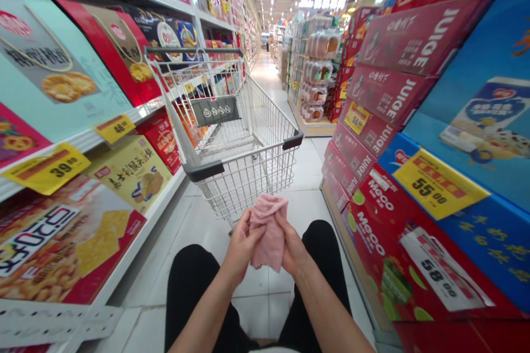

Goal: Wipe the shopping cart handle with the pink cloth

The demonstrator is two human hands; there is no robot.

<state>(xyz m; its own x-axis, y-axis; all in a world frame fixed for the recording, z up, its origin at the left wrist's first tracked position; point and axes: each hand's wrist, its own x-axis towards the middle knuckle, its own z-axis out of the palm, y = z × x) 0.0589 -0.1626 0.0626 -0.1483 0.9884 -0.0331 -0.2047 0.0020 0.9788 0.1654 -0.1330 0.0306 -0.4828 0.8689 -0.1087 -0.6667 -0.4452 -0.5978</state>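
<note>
A crumpled pink cloth (268,237) is held up between my two hands, just in front of my knees. My left hand (243,240) grips its left side, with the thumb lying over the front. On the other side my right hand (293,245) pinches the cloth's right edge; its fingers are partly hidden behind the fabric. Right beyond the cloth stands a wire shopping cart (265,176) with black corner guards. I cannot tell whether the cloth touches the cart's near end.
Shelves (165,187) with boxed biscuits and yellow price tags line the left. Stacked red JUICE boxes (385,88), red Mgco boxes (372,220) and blue cartons (476,121) rise close on the right. A tiled aisle (269,74) runs ahead past a pallet of bottle packs (317,74).
</note>
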